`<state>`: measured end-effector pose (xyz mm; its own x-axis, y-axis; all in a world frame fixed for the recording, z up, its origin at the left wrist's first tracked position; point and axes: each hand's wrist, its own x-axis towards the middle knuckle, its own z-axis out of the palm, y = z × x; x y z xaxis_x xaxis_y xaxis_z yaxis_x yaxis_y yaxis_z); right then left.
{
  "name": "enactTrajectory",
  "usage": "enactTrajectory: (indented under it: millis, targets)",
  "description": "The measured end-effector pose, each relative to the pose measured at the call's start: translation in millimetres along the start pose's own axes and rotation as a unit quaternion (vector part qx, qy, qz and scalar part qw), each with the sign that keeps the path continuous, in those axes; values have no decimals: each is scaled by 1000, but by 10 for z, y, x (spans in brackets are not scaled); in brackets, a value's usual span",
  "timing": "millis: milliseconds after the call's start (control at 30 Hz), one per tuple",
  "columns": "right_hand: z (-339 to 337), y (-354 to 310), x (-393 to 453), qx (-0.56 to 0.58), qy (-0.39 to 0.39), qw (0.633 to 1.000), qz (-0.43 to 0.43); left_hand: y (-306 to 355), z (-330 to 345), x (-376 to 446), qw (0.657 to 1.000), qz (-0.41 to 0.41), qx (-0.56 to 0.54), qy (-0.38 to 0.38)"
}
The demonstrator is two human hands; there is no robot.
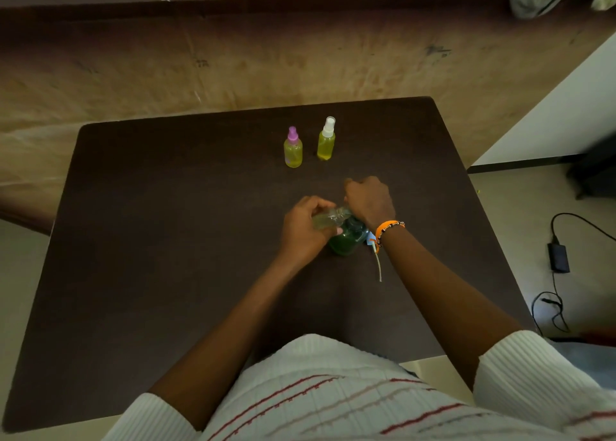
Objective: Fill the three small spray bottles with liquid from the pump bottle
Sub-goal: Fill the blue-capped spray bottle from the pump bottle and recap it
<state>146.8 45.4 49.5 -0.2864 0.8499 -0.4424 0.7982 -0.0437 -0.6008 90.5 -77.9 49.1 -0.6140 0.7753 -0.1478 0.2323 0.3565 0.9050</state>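
Dark brown table (166, 240), tan floor beyond, white wall at 2 o'clock. Two capped small spray bottles with yellow liquid at 12: purple-capped (293, 149), white-capped (326, 139). Third clear uncapped bottle (328, 219) gripped tilted by left hand (305, 229) over the green pump bottle (346, 239) at centre. Right hand (370, 200) fisted above the pump; what it holds, cannot tell.

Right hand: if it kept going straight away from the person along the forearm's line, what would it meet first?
Probably the white-capped spray bottle. The right hand points up-table slightly leftward, with bare table between. Depth is unclear, so it might pass beside it.
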Motion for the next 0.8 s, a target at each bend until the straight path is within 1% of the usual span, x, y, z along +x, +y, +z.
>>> enactTrajectory:
  millis: [33,100,200,267,367,400,467,567,633,733,800]
  targets:
    - [15,13,-4,-7,22,1000,-1,-10,7,-1,1000,-1,1,1]
    - [31,13,-12,-15,39,999,-5,-13,11,3,1000,-4,1,2]
    - [27,9,-11,-20,31,999,-6,-15,5,2,1000,-2,5,0]
    - [-3,-4,-11,-25,1,1000,-9,-7,2,-9,1000,1,0,2]
    - [-55,-31,7,-11,-70,997,-19,6,-10,-15,1000,14,3,9]
    - [-60,-30,10,-10,-81,996,-20,8,-12,-13,1000,15,6,9]
    - [-46,-17,16,-6,-68,997,-18,13,-13,-14,1000,15,5,6]
    - [10,19,7,-7,5,1000,-2,-8,6,-3,1000,14,9,7]
    - [31,25,-6,-19,36,999,-12,-31,20,0,1000,9,9,11]
    - [39,17,-11,-20,39,999,-19,-39,15,4,1000,5,9,9]
    - [36,20,-1,-21,23,999,-21,-33,8,2,1000,9,10,8]
